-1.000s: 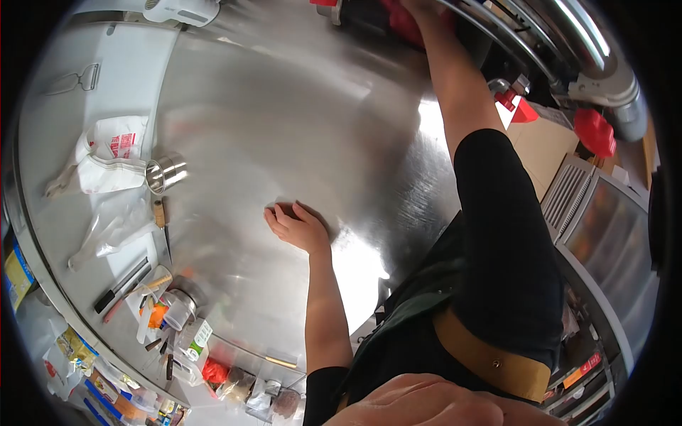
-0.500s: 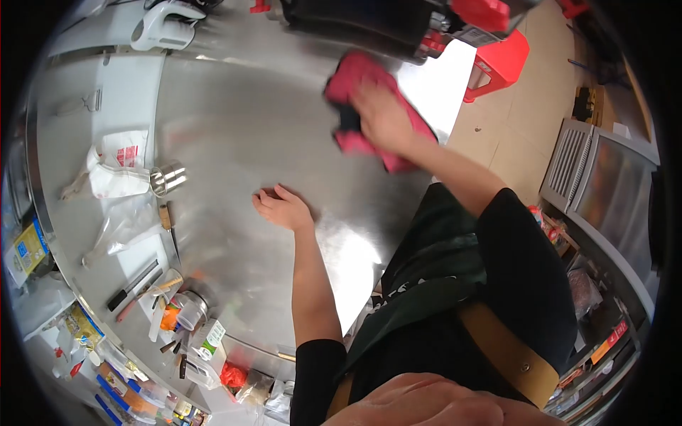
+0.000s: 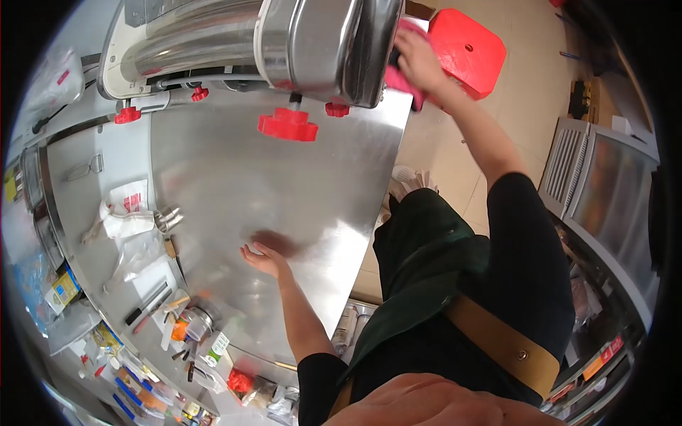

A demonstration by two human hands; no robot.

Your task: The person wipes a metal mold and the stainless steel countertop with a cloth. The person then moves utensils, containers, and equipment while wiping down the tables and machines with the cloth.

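A pink and black cloth (image 3: 406, 79) lies under my right hand (image 3: 420, 62), whose fingers are bent over it against the end of a steel machine (image 3: 320, 42) with red knobs. My left hand (image 3: 263, 260) hovers by the steel tabletop (image 3: 213, 170), fingers apart and holding nothing. A metal cup (image 3: 168, 219) and a wooden-handled knife (image 3: 171, 248) rest along the left side of the steel surface, beside a white bag (image 3: 128, 210).
A red stool (image 3: 469, 53) stands on the tiled floor past the table's right edge. Knives, tubs and a carton (image 3: 215, 348) crowd the lower left. A grey cabinet (image 3: 604, 192) is at the right.
The machine has come into fuller view at the top. My right hand and the cloth have moved from over the tabletop to the machine's end. My left hand appears lower in view.
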